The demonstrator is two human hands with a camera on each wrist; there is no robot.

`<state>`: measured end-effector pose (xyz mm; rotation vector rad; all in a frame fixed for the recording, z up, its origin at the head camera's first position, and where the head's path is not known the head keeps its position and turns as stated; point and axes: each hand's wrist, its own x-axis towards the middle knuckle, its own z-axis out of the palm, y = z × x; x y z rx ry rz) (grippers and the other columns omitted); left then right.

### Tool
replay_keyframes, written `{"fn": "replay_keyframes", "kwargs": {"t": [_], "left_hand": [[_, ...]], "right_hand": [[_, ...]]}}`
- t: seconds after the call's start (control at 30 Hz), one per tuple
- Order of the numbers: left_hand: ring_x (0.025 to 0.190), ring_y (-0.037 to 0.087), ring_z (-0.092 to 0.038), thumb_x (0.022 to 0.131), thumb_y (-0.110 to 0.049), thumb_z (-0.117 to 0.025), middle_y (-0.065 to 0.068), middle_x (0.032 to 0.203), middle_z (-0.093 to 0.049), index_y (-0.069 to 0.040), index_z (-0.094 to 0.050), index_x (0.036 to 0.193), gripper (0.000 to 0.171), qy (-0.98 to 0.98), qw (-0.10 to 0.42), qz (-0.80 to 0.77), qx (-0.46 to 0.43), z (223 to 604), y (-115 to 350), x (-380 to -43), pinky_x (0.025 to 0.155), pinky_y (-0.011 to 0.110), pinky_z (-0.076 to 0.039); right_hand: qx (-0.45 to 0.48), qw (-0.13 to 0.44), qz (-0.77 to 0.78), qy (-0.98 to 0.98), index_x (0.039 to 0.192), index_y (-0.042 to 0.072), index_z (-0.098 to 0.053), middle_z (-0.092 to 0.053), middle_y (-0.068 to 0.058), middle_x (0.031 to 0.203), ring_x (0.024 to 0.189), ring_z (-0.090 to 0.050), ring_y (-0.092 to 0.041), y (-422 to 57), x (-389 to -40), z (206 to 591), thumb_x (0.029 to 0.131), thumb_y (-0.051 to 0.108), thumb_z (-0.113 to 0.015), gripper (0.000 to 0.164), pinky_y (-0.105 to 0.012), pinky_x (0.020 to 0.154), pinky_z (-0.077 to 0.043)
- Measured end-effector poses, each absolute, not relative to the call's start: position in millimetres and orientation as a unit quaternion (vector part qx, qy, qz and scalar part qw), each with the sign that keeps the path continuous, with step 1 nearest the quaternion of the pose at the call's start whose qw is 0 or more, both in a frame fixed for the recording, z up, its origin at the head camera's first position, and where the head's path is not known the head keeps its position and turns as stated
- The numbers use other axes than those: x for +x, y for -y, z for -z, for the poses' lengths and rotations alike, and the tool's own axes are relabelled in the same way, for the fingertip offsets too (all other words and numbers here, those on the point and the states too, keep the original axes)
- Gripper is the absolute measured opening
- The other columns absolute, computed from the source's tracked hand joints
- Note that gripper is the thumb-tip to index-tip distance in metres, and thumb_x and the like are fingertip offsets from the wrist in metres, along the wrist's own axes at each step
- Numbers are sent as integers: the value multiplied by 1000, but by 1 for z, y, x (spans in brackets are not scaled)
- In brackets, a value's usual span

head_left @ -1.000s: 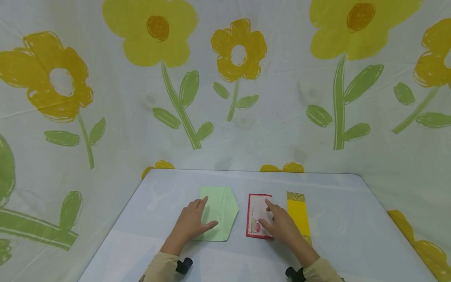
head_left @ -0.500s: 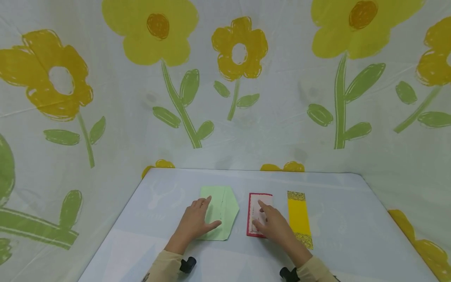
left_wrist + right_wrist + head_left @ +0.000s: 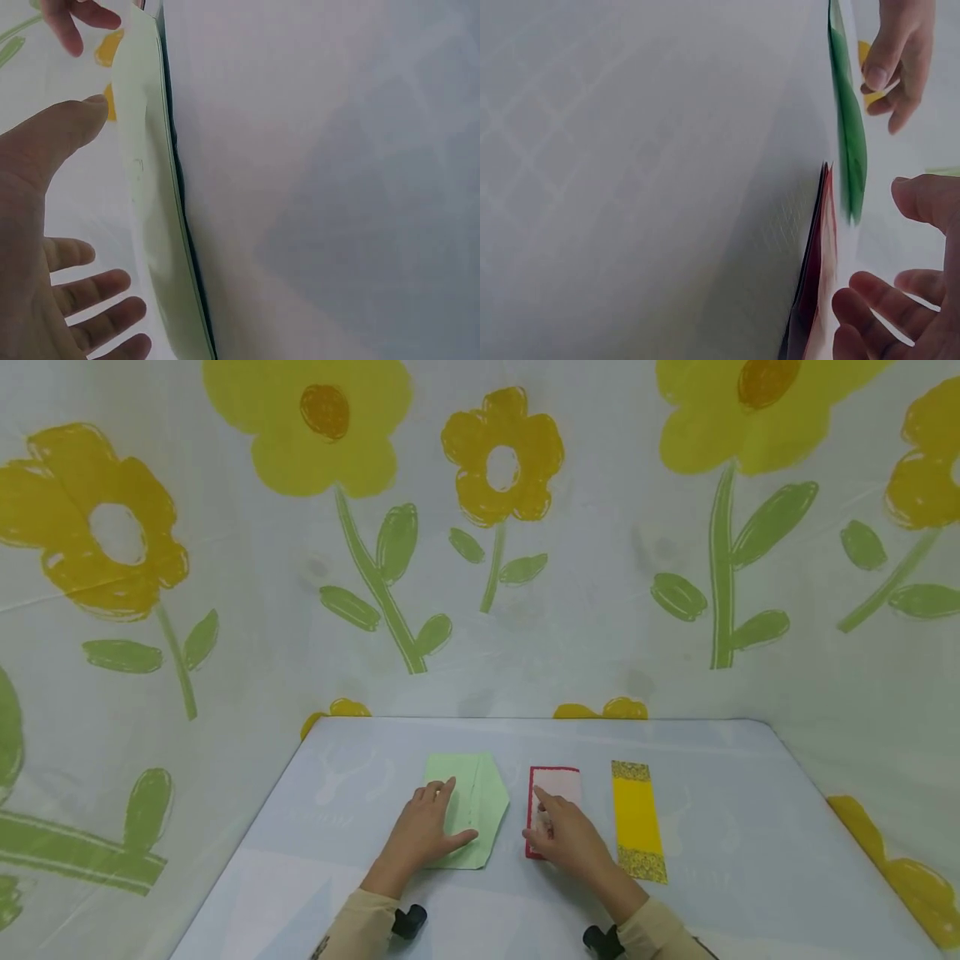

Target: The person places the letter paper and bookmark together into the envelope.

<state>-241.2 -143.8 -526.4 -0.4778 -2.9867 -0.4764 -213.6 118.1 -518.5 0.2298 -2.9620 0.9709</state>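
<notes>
A light green paper envelope (image 3: 487,806), its pointed flap to the right, lies on the table. Over its lower left part hovers my left hand (image 3: 416,835), fingers and thumb spread apart; in the left wrist view a gap shows between the fingers and the envelope (image 3: 154,172). To the right lies a folded card (image 3: 564,779) with a red border. My right hand (image 3: 573,839) is above that card, covering its lower right part in the head view. Nothing is between its thumb and loosely bent fingers in the right wrist view, where the card's layered edge (image 3: 817,262) stands slightly open.
A yellow strip (image 3: 636,814) with glittery gold ends lies right of the card. The white table (image 3: 735,827) reaches back to a flower-printed cloth (image 3: 600,568). Each wrist bears a small black camera (image 3: 409,922).
My right hand has moved left across the card, uncovering the lower end of the yellow strip. My left hand has shifted slightly right over the envelope. The papers stay in place.
</notes>
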Motion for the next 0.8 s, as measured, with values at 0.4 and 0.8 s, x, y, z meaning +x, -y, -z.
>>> {"fn": "replay_keyframes", "kwargs": {"t": [0.4, 0.8], "left_hand": [[135, 39, -45, 81, -60, -78, 21, 145, -47, -1, -40, 153, 101, 973, 29, 166, -156, 525, 141, -242, 106, 52, -45], [133, 41, -46, 79, -60, -80, 22, 147, -46, -2, -38, 154, 104, 971, 12, 185, -153, 529, 140, -243, 98, 55, -50]], "right_hand": [[94, -9, -280, 955, 151, 10, -49, -65, -11, 130, 116, -60, -28, -107, -219, 524, 84, 39, -82, 80, -50, 102, -50], [109, -6, -278, 954, 146, 7, -53, -68, -9, 122, 114, -60, -30, -95, -223, 527, 85, 37, -81, 74, -51, 103, -49]]}}
